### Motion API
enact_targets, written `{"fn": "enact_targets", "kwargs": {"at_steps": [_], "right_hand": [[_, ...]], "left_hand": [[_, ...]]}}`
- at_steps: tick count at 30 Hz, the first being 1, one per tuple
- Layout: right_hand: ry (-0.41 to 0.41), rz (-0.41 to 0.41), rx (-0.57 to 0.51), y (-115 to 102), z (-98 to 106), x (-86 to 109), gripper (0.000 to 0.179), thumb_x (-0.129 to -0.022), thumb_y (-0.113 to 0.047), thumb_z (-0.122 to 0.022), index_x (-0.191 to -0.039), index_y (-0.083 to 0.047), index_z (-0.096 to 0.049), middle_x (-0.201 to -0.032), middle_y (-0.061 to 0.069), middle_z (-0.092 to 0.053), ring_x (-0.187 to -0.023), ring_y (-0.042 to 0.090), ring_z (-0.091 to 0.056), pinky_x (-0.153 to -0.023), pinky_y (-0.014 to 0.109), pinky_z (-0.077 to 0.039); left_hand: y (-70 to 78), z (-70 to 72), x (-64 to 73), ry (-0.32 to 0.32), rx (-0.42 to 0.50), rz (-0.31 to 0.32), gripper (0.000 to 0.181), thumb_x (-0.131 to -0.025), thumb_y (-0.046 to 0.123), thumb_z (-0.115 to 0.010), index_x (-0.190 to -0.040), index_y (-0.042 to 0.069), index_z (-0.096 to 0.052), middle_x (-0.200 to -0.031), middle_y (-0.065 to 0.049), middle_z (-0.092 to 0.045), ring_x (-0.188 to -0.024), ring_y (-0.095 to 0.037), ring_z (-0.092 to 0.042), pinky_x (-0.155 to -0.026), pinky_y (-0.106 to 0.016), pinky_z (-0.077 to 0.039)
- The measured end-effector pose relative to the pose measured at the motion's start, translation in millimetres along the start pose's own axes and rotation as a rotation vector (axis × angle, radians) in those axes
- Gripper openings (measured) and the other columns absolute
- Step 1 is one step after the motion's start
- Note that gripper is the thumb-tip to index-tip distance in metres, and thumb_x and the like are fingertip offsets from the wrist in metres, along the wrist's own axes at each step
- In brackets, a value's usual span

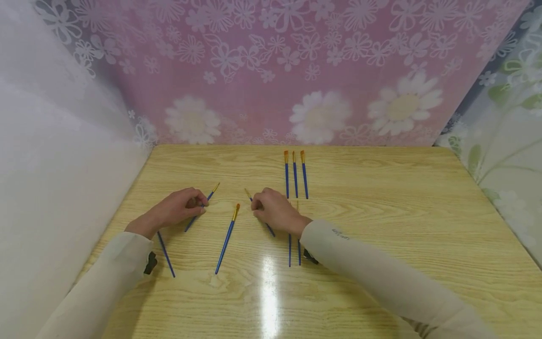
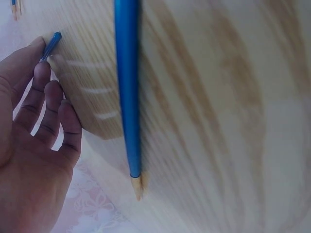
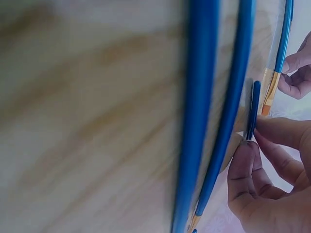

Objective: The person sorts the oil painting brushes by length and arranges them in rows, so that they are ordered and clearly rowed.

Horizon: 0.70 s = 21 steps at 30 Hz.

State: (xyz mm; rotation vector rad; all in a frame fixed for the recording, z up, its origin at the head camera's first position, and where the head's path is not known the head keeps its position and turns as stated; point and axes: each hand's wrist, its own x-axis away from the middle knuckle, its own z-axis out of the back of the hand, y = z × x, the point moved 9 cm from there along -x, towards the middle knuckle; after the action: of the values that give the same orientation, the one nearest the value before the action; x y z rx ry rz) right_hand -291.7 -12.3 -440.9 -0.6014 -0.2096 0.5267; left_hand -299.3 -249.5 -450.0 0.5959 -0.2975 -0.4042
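Note:
My left hand [image 1: 175, 208] pinches a thin blue-handled paintbrush [image 1: 191, 223] between thumb and fingers; its pale tip points away to the upper right. In the left wrist view the handle end of this paintbrush [image 2: 52, 44] sticks out past the fingertips. With its thumb and fingers, my right hand [image 1: 277, 211] grips another paintbrush [image 1: 270, 230], slanting the opposite way, its middle hidden by the hand. The right wrist view shows that handle [image 3: 253, 104] at the fingertips. Between the hands lies a flat-tipped paintbrush [image 1: 226, 242], bristles away from me.
Under the left wrist lies another paintbrush [image 1: 166, 254], its tip end covered. Two paintbrushes [image 1: 290, 249] lie side by side beneath the right wrist, partly hidden. Three more [image 1: 295, 176] form a row farther back on the wooden table [image 1: 381, 188]. Flowered pink cloth [image 1: 254, 103] hangs behind.

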Motion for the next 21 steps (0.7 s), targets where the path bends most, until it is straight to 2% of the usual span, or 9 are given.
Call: {"fn": "enact_targets", "kwargs": {"at_steps": [6, 12, 21], "right_hand": [[0.013, -0.026, -0.004, -3.0, -1.3, -0.6, 0.021, -0.106, -0.006, -0.07, -0.127, -0.009, -0.073, -0.119, 0.009, -0.071, -0.113, 0.025, -0.067, -0.103, 0.045, -0.055], [0.025, -0.039, -0.009, -5.3, 0.8, -0.8, 0.025, -0.106, 0.001, -0.065, -0.128, -0.008, -0.073, -0.119, 0.01, -0.072, -0.113, 0.026, -0.068, -0.102, 0.046, -0.057], [0.024, -0.016, 0.056, -9.8, 2.5, -4.3, 0.031, -0.107, 0.006, -0.056, -0.129, -0.005, -0.075, -0.12, 0.012, -0.076, -0.113, 0.026, -0.072, -0.097, 0.042, -0.06]], "left_hand": [[-1.7, -0.7, -0.3, 0.003, -0.008, -0.007, 0.016, -0.109, 0.017, -0.07, -0.124, 0.011, -0.07, -0.115, -0.006, -0.069, -0.094, -0.017, -0.061, -0.09, -0.043, -0.053], [-1.5, -0.4, -0.8, 0.0, -0.014, -0.003, 0.015, -0.109, 0.017, -0.07, -0.124, 0.012, -0.069, -0.115, -0.005, -0.069, -0.095, -0.017, -0.061, -0.09, -0.043, -0.053], [-1.2, -0.8, -0.8, 0.005, -0.008, -0.002, 0.016, -0.109, 0.016, -0.07, -0.124, 0.011, -0.069, -0.115, -0.006, -0.069, -0.096, -0.018, -0.062, -0.092, -0.045, -0.053]]}}
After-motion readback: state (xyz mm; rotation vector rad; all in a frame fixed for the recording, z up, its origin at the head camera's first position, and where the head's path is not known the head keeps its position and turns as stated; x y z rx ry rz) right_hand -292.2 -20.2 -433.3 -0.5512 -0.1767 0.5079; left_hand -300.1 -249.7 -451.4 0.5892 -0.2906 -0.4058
